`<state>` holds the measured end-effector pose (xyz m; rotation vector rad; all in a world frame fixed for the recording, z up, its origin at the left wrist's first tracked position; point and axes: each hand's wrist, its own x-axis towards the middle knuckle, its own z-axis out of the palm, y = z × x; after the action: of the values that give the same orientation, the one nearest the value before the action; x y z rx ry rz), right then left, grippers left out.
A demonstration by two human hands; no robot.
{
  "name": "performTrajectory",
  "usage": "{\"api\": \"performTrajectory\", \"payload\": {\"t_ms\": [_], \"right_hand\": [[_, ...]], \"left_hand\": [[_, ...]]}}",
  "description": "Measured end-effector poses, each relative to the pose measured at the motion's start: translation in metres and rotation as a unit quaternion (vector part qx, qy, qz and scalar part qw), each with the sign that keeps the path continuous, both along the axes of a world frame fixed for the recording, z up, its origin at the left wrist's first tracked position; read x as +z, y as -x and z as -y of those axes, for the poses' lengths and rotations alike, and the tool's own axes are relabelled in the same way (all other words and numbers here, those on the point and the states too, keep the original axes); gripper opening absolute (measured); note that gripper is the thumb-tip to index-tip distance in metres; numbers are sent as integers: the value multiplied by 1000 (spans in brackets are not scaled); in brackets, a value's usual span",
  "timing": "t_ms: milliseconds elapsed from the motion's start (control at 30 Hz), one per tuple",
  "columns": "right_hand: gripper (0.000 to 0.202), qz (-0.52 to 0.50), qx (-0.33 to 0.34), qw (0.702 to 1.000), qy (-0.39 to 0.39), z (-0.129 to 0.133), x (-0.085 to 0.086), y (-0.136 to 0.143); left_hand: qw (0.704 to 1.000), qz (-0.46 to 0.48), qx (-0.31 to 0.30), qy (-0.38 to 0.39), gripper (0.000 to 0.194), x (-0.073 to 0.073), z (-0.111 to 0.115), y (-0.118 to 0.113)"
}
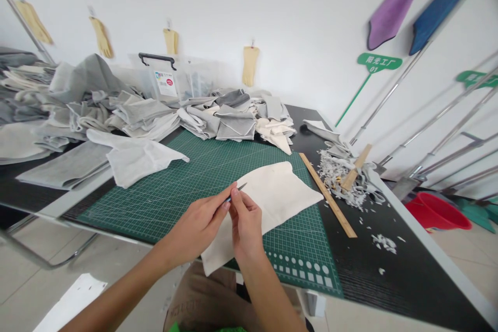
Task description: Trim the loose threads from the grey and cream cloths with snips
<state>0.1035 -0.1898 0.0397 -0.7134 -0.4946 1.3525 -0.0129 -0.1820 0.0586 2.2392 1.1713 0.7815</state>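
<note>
Holding pointed tool (242,186) — left hand (202,221), right hand (247,220)

Open lane across the cutting mat (167,187)
It lies bare between white cloth (134,160) and cream cloth (278,192); the fabric heap (235,123) blocks the far edge, wooden ruler (327,195) and scrap pile (336,177) the right.

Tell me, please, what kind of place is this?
Probably a small fabric workshop: a green cutting mat lies on the table, near heaped grey cloth, a wooden ruler and small white scraps.
</note>
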Motion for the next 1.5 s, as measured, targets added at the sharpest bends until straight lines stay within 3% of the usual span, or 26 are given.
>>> {"api": "performTrajectory", "payload": {"t_ms": [367,700,867,1033,1200,1500], "right_hand": [[17,5,-75,996,38,3,-13,-32],[26,19,-128,991,41,-16,-11,-70],[26,23,-149,988,28,-24,-11,-76],[21,8,-113,994,12,-32,-8,-65],[21,14,-86,996,4,-35,-5,-41],[14,-24,-1,1000,18,-13,-6,-2]], "left_hand": [[998,-11,-62,0,44,-2,-10,-37],[993,22,-118,-21,42,3,-36,-76],[992,17,-123,-33,42,2,-45,-85],[995,10,-97,-38,42,1,-50,-74],[998,-9,-57,-37,43,0,-48,-47],[1000,-22,0,8,45,-5,-15,-3]]}}
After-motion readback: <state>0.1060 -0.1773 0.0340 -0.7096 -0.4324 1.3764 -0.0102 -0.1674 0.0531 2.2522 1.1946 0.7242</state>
